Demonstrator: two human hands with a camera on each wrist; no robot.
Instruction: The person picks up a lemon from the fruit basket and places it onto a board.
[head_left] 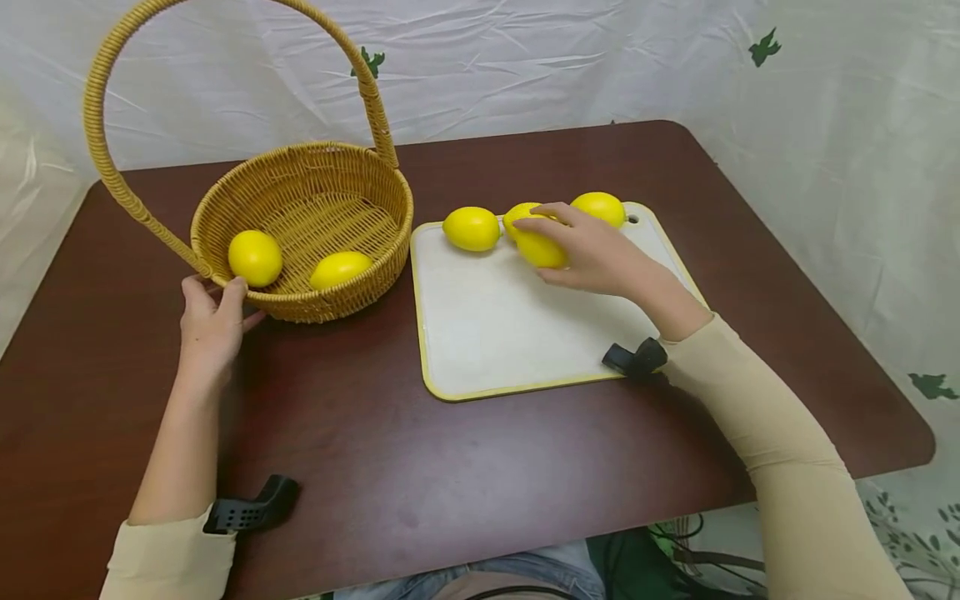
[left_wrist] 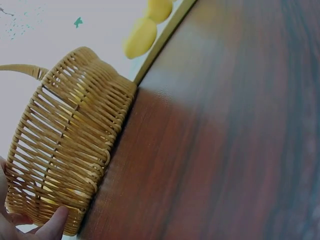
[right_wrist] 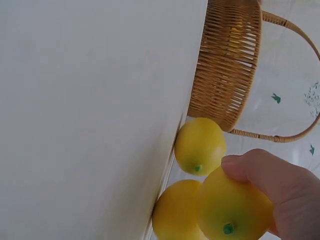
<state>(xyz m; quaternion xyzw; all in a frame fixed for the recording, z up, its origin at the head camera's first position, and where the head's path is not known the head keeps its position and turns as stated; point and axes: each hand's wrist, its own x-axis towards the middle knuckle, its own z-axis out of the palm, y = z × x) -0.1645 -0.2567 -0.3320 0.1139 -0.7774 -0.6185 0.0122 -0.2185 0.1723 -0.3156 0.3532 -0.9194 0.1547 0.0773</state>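
Observation:
My right hand (head_left: 592, 254) grips a lemon (right_wrist: 235, 207) with thumb and fingers, above the far part of a white cutting board (head_left: 510, 333) edged in yellow. Behind the held fruit is another lemon (head_left: 519, 215), partly hidden. One more lemon (head_left: 471, 229) lies to its left, and a further lemon (head_left: 600, 207) sits to the right near the board's hole. At the left, my left hand (head_left: 212, 327) holds the near left side of a round wicker basket (head_left: 337, 192) with a tall arched handle. Inside it rest two lemons, one (head_left: 255, 258) at left, one (head_left: 341, 270) at front.
The dark brown table (head_left: 360, 467) carries everything, and the basket stands close to the board's left edge. White cloth (head_left: 525, 75) with green prints hangs behind the table. A black wrist mount (head_left: 636, 358) on the right sleeve is over the board's near edge.

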